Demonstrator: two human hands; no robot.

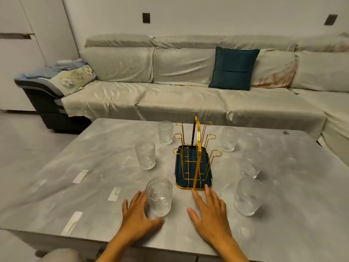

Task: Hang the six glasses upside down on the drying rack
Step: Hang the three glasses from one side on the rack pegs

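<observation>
Left hand (135, 214) curls around the nearest clear ribbed glass (159, 196), fingers spread and not yet closed on it; right hand (208, 210) lies open and flat.

On the grey marbled table (94, 163), the gold wire drying rack on its dark blue tray (194, 157) stands bare between six upright glasses. Grip the wall low, turn the glass mouth down, and slide it over a looped prong.

Grey marbled surface (94, 157) near, glossy with pale light reflections. Beyond it, long L-shaped sofa (170, 95) under a beige cover, wrapping round on the right. Dark teal cushion (234, 68) against the backrest. Floral blanket (73, 76) over the left armrest. White wall (207, 14) behind, two dark wall plates (146, 17). White cabinets (22, 44) far left.
</observation>
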